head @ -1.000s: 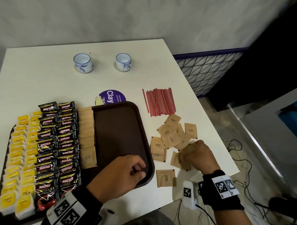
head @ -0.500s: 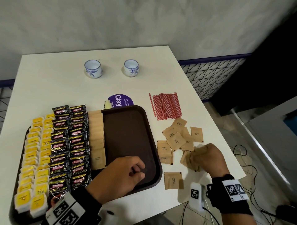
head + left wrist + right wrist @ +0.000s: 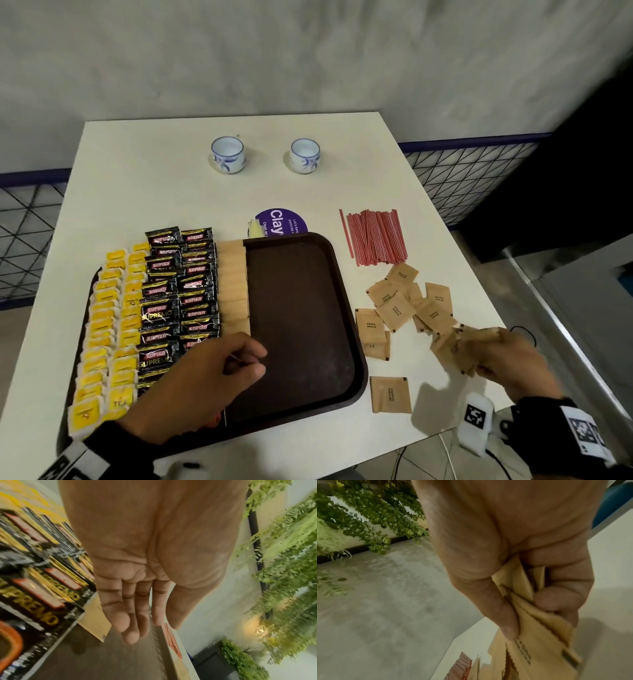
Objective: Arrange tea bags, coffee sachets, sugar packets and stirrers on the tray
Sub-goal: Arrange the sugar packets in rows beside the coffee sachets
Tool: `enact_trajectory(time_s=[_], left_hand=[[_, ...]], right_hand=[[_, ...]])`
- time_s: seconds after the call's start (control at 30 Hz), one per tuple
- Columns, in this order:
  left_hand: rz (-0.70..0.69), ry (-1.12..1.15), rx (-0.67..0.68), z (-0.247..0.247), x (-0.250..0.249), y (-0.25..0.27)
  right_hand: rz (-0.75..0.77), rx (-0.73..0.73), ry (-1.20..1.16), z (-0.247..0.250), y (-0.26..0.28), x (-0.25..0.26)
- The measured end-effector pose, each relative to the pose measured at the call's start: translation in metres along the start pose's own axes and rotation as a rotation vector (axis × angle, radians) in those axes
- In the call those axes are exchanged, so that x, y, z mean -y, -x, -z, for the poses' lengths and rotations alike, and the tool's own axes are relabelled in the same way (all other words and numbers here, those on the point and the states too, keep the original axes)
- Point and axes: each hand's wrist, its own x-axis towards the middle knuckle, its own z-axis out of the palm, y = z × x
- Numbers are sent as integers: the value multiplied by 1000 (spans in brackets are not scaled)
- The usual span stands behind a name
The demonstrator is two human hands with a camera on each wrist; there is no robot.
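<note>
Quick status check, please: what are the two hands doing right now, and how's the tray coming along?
Right hand grips a bunch of sugar packets off the table. Left hand empty, over the tray. Tea, coffee, one sugar column placed; stirrers not yet. Nothing blocking.

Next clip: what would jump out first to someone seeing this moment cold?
The dark brown plastic tray, its left half packed with rows of yellow tea bags, black Kopiko coffee sachets and a column of brown paper sugar packets. Right of it on the white table, the right hand holds a bunch of brown packets near the red stirrers.
</note>
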Motion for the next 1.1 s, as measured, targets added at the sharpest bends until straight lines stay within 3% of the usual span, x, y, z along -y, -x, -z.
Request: enact_trajectory(time_s=[0.2, 0.37, 0.43, 0.5, 0.6, 0.77, 0.9, 1.1], left_hand=[[89, 109, -30, 21, 24, 14], [109, 169, -20, 35, 43, 22], [107, 191, -12, 43, 48, 26], [111, 200, -23, 49, 52, 28], [113, 237, -44, 59, 55, 30], [125, 275, -41, 65, 52, 23], [102, 295, 8, 65, 38, 14], [-9, 508, 34, 60, 28, 5]], right_hand=[[-7, -63, 12, 20, -7, -4], [-177, 191, 159, 31, -4, 0], [-161, 289, 181, 38, -18, -14], [-164, 290, 97, 40, -10, -6], [-139, 358, 20, 27, 22, 32], [-25, 393, -138, -15, 52, 71], [47, 556, -245, -86, 77, 99], [91, 750, -348, -190, 113, 134]])
